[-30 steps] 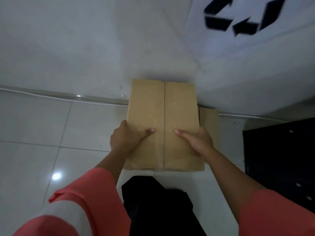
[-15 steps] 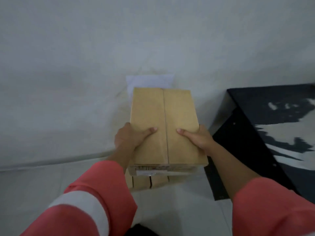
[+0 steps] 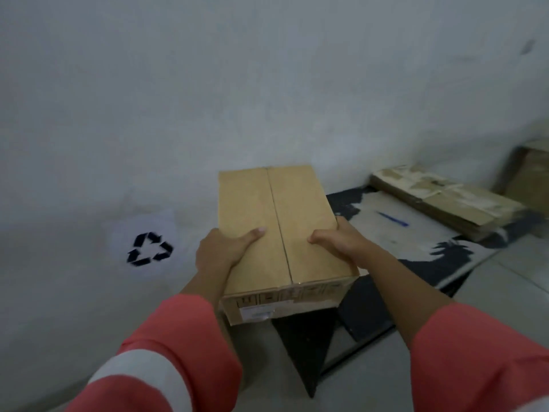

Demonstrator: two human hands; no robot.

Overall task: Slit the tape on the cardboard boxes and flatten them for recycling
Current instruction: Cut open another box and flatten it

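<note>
A closed brown cardboard box (image 3: pixel 276 221) with a taped centre seam is held up in the air in front of me, a white label on its near end. My left hand (image 3: pixel 221 251) grips its left side, thumb on top. My right hand (image 3: pixel 341 240) grips its right side, thumb on top too. On the low black table (image 3: pixel 463 257) to the right lie a blue cutter (image 3: pixel 392 219) and a stack of flattened cardboard (image 3: pixel 445 199).
A white sheet with a black recycling symbol (image 3: pixel 150 248) hangs on the white wall at the left. Another brown box (image 3: pixel 531 179) stands at the far right behind the table. Pale floor tiles lie below.
The box has been lifted from the floor and carried to the right toward the black table. The view has swung, so the recycling sign now sits at the left.
</note>
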